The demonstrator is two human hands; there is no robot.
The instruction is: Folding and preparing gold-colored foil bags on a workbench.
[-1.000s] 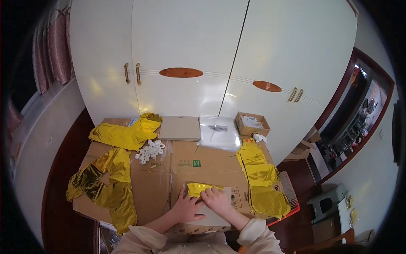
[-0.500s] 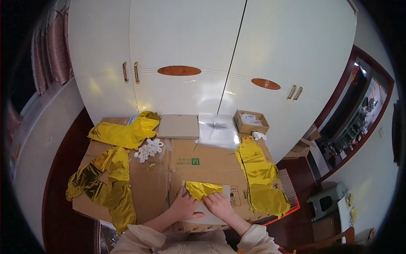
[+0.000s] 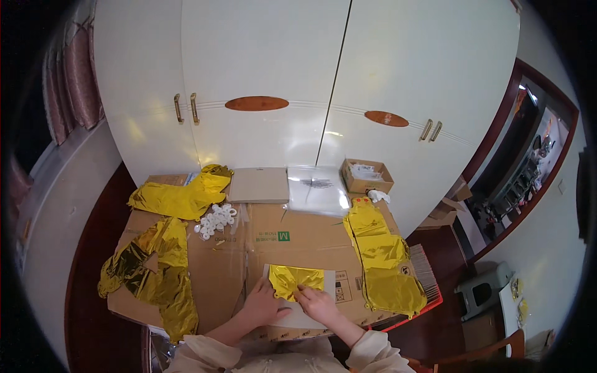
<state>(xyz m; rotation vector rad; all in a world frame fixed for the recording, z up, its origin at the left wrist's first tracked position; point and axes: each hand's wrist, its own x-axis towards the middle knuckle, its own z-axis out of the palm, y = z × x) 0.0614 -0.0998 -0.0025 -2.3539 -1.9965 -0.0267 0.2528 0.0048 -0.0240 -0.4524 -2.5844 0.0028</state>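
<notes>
A gold foil balloon (image 3: 297, 277), flat and folded small, lies on a grey cardboard sheet (image 3: 296, 318) at the table's near edge. My right hand (image 3: 318, 307) pinches the foil's lower edge near its middle with bent fingers. At the left side of the sheet rests my left hand (image 3: 261, 304), its fingers stretched out along the edge and touching the foil's lower left corner. Larger flat gold foil balloons lie to both sides: one on the right (image 3: 382, 264), one on the near left (image 3: 165, 261) and one on the far left (image 3: 180, 196).
White rings (image 3: 216, 221) are heaped at the back left. Behind stand stacked grey cardboard sheets (image 3: 259, 185), clear plastic bags (image 3: 317, 189) and a small open carton (image 3: 367, 177) of packets. A red tray (image 3: 429, 304) of thin sheets sits beyond the right edge. White cabinet doors (image 3: 261, 56) close off the back.
My right hand has drawn back toward me and left, now pinching the foil's lower edge. More of the foil shows. The whole view has shifted slightly.
</notes>
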